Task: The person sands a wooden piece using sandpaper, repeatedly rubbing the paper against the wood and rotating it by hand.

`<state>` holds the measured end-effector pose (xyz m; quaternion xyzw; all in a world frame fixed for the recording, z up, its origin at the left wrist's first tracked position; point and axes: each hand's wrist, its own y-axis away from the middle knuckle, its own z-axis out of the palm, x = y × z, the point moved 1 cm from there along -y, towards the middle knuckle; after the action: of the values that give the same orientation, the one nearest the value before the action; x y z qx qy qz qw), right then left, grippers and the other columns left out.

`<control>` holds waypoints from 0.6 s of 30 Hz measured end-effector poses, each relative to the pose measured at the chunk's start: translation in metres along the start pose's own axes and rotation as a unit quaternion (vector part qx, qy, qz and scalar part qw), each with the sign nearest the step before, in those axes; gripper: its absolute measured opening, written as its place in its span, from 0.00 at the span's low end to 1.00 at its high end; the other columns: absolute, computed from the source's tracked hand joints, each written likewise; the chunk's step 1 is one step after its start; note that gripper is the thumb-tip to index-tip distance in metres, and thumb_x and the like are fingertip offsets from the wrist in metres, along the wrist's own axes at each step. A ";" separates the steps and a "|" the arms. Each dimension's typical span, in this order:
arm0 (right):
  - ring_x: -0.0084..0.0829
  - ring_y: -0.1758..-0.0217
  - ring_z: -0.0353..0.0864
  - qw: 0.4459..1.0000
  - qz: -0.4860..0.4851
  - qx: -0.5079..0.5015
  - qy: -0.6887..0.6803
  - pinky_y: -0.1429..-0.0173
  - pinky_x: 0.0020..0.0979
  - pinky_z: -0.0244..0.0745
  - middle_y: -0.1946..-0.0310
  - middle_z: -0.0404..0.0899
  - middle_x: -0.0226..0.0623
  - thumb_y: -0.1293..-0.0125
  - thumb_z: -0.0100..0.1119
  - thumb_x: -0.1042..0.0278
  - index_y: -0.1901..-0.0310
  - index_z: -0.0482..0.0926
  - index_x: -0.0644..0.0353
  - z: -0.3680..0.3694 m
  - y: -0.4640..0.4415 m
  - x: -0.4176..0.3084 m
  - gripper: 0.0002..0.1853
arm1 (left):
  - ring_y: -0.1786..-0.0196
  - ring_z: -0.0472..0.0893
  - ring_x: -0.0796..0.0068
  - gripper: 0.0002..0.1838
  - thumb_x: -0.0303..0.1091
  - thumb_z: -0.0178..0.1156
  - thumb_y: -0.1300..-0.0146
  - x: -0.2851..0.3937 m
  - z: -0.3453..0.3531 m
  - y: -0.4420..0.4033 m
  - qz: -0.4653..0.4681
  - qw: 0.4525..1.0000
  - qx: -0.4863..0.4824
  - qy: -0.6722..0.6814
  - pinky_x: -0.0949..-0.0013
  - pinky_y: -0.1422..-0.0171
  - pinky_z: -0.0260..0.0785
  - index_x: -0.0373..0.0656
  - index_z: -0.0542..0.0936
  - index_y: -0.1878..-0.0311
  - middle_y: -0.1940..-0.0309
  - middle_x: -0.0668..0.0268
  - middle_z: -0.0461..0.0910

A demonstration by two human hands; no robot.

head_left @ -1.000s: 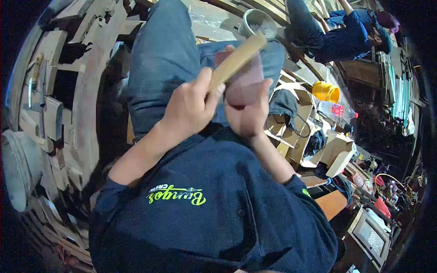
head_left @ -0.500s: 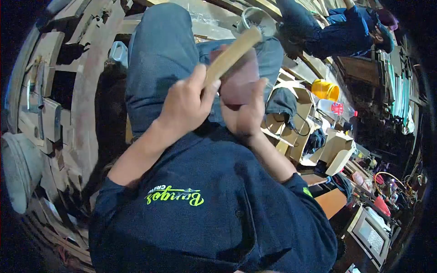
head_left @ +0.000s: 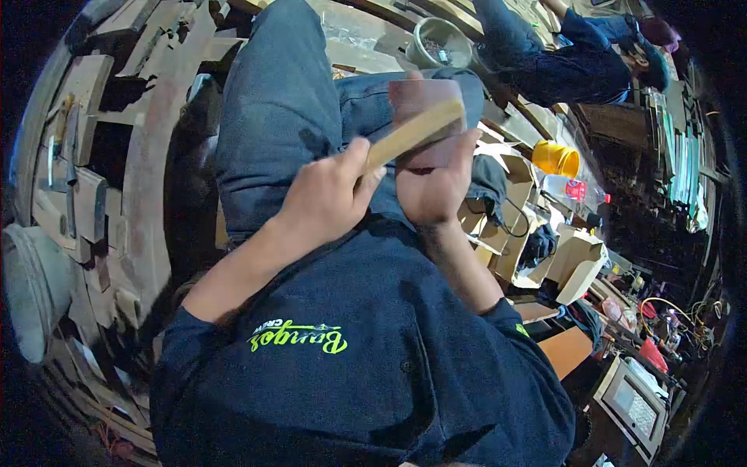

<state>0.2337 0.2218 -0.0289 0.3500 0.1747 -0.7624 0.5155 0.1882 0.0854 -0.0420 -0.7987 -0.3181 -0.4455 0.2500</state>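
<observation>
Pale wooden bar (head_left: 416, 134) lies over a reddish-brown abrasive-looking sheet (head_left: 426, 92)

The bar is long, slim and straight-sided, its light tan surface smooth and its far end squared off; slight blur hides any finer grain. It sits above the person's lap, slanting across the sheet's matte face. The left hand (head_left: 331, 191) grips its near end, thumb along one side, fingers curled round. The sheet is thin and roughly rectangular, resting over the right hand (head_left: 429, 191), whose thumb stands up beside the edge; how firmly the hidden fingers close, I cannot tell.

Beneath are soft, faded denim trousers (head_left: 272, 117). Beyond the knees stands a round grey bucket (head_left: 418, 53); to the right are a glossy yellow tub (head_left: 554, 158), a clear plastic bottle (head_left: 556, 185) with a red label, and torn-edged cardboard boxes (head_left: 580, 265). Rough, weathered planks (head_left: 148, 210) cover the left.
</observation>
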 end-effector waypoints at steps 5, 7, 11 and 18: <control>0.42 0.20 0.53 1.000 0.000 0.001 0.002 0.19 0.42 0.45 0.23 0.54 0.45 0.23 0.29 0.34 0.23 0.49 0.61 0.003 0.006 0.007 0.41 | 0.65 0.80 0.36 0.13 0.38 0.55 0.27 0.002 -0.004 -0.007 -0.033 0.999 -0.008 0.019 0.45 0.70 0.68 0.36 0.68 0.59 0.75 0.41 0.77; 0.43 0.20 0.54 0.999 -0.032 0.037 0.025 0.19 0.43 0.46 0.23 0.55 0.46 0.23 0.28 0.35 0.23 0.49 0.60 -0.005 -0.005 0.000 0.40 | 0.65 0.80 0.36 0.13 0.38 0.55 0.28 0.001 0.004 0.004 -0.005 0.999 -0.033 0.015 0.44 0.69 0.69 0.36 0.69 0.58 0.73 0.40 0.78; 0.44 0.21 0.54 0.997 -0.038 -0.061 0.032 0.19 0.46 0.47 0.23 0.55 0.45 0.25 0.31 0.33 0.22 0.48 0.57 -0.002 0.004 0.007 0.41 | 0.67 0.80 0.36 0.12 0.38 0.55 0.28 -0.002 -0.003 -0.008 -0.034 0.999 -0.002 0.004 0.43 0.66 0.68 0.37 0.70 0.56 0.73 0.41 0.78; 0.46 0.21 0.54 0.998 -0.027 0.043 0.031 0.18 0.45 0.47 0.23 0.54 0.48 0.24 0.33 0.35 0.23 0.51 0.57 -0.012 0.002 0.003 0.39 | 0.66 0.80 0.35 0.14 0.39 0.56 0.29 -0.004 0.005 -0.001 -0.025 0.998 -0.063 0.005 0.40 0.65 0.70 0.38 0.69 0.54 0.73 0.41 0.78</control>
<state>0.2388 0.2268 -0.0395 0.3909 0.1668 -0.7715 0.4735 0.1886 0.0878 -0.0478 -0.8023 -0.3081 -0.4748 0.1899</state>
